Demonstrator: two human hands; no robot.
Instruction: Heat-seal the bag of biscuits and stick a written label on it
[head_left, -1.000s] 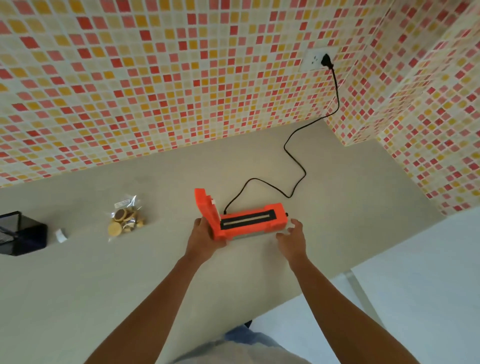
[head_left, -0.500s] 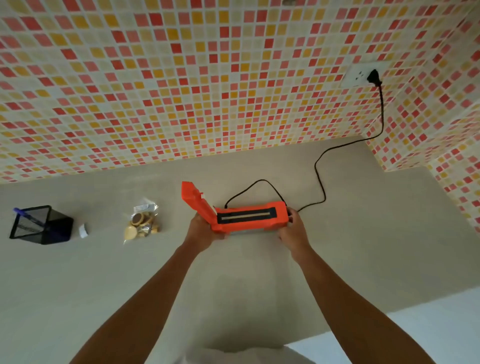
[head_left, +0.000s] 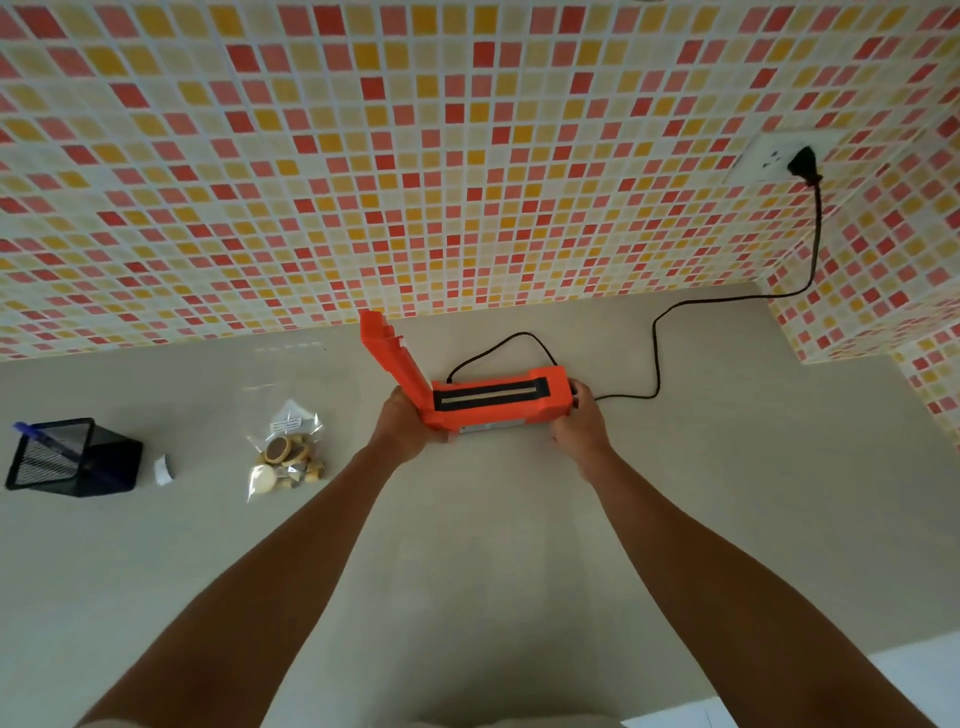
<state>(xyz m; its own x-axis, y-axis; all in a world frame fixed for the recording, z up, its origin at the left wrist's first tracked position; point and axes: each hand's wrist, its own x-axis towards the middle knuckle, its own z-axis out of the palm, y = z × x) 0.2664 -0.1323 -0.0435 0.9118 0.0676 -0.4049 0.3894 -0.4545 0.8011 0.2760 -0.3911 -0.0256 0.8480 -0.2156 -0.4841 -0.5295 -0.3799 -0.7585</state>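
A: So, where does the bag of biscuits (head_left: 287, 457) lie?

B: Flat on the counter (head_left: 467, 545), unsealed, well left of the heat sealer (head_left: 493, 402); its long axis points towards the wall.

A: And the hands?

B: Left hand (head_left: 402, 428) grips the sealer's hinge end, right hand (head_left: 579, 423) the other; left is nearer the bag; lid (head_left: 389, 358) raised.

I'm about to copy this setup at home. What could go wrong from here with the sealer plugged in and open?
The heat sealer is open, its sealing strip bare, and its cord runs to the wall socket. Both hands grip its ends, so a finger could slip onto a possibly hot strip. The slack cord could also snag if the sealer is shifted.
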